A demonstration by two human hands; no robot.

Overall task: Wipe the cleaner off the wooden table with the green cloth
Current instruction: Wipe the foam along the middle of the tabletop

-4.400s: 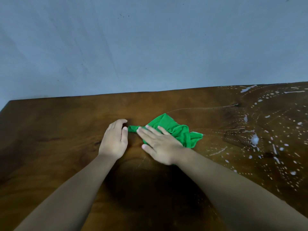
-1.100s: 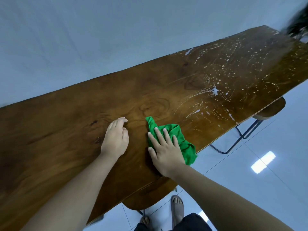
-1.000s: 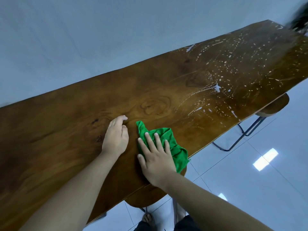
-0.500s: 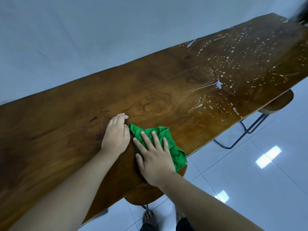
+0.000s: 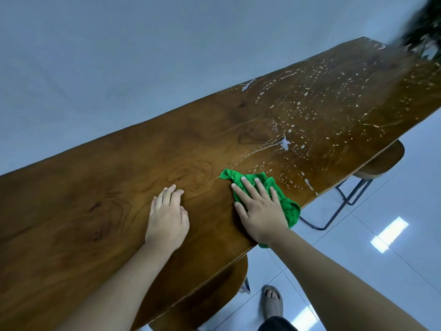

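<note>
A long wooden table (image 5: 119,187) runs from lower left to upper right. White drops and streaks of cleaner (image 5: 310,111) cover its right half. My right hand (image 5: 259,206) lies flat with spread fingers on the crumpled green cloth (image 5: 288,209), pressing it onto the wood at the table's near edge; part of the cloth hangs over that edge. My left hand (image 5: 168,215) rests palm down on bare wood to the left of the cloth, holding nothing.
A round wooden stool (image 5: 381,163) with black metal legs stands under the table's right part, another stool (image 5: 214,295) below the near edge. My sandalled foot (image 5: 272,302) is on the glossy white tiled floor (image 5: 393,247). A plain wall is behind the table.
My right hand has slid the cloth to the right along the near edge, away from my left hand, toward the cleaner drops. The left hand has stayed put on the wood.
</note>
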